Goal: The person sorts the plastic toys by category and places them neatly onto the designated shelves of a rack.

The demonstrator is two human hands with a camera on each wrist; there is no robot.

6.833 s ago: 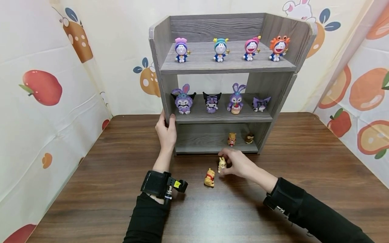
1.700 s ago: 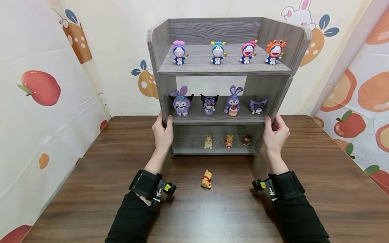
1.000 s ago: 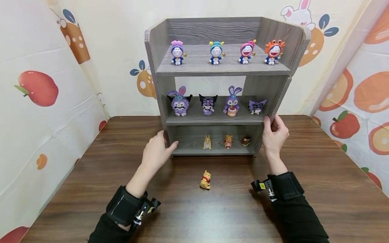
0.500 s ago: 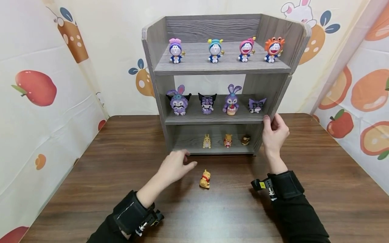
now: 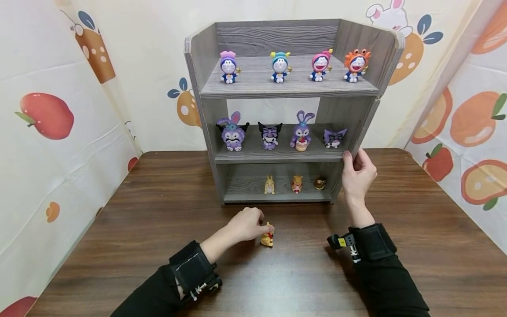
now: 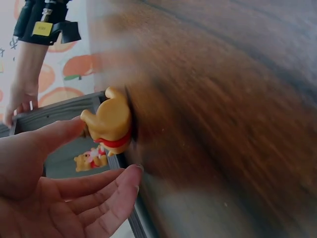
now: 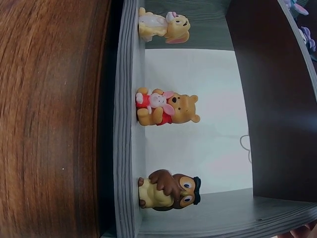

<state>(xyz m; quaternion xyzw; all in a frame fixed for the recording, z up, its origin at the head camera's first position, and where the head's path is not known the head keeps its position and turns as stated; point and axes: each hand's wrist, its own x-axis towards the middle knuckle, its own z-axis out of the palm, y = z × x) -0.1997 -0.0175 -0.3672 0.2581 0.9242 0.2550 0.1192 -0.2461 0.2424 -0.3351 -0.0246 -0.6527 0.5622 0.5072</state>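
A small yellow bear figurine with a red scarf (image 5: 267,240) stands on the table in front of the grey shelf (image 5: 279,38). My left hand (image 5: 244,224) reaches over it. In the left wrist view, the thumb overlaps one side of the bear figurine (image 6: 111,119), while the relaxed fingers lie apart from it. My right hand (image 5: 358,176) grips the shelf's right side wall, thumb in front and fingers behind. On the bottom tier stand a pale yellow rabbit figurine (image 7: 163,26), a bear hugging a piglet (image 7: 181,106) and a brown owl (image 7: 168,190).
Several purple figurines, such as the long-eared purple rabbit (image 5: 302,131), line the middle tier. The top tier carries several blue-and-white cat figurines (image 5: 279,67) in colourful hats. Fruit-printed cloth (image 5: 158,53) hangs behind and at both sides of the wooden table (image 5: 166,198).
The rabbit figurine has gone from the table onto the bottom tier. My left hand has left the shelf's left side and come down to the bear; my right hand now grips the right side.
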